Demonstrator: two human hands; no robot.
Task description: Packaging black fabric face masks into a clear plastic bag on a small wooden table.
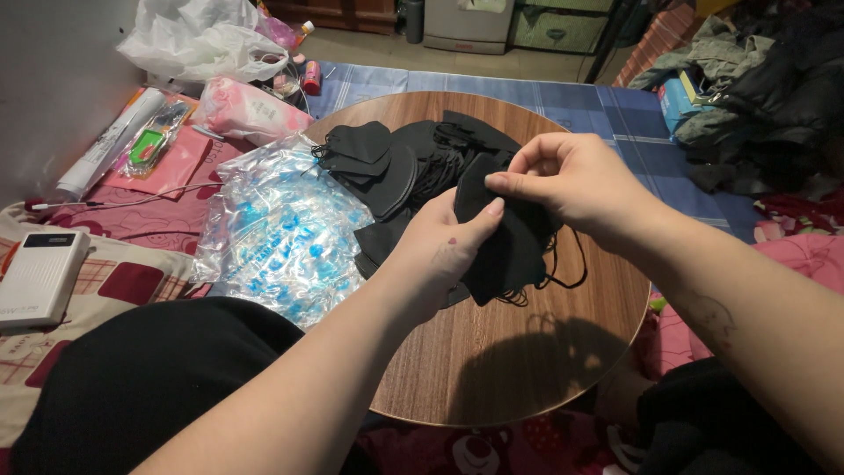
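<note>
both hands, left hand (437, 251) and right hand (576, 180), pinch black masks (505, 251).

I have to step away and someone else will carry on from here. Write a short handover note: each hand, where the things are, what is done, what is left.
Left hand: grips a small stack of black face masks from the near side, thumb on top.
Right hand: pinches the top edge of the same stack; ear loops hang below it.
Both hands are above the round wooden table.
Pile of loose black masks lies at the table's far side.
Clear plastic bags with blue print lie on the table's left edge.
Done: a few masks gathered in hand.
Left: the pile is still loose; no masks visibly bagged.
</note>
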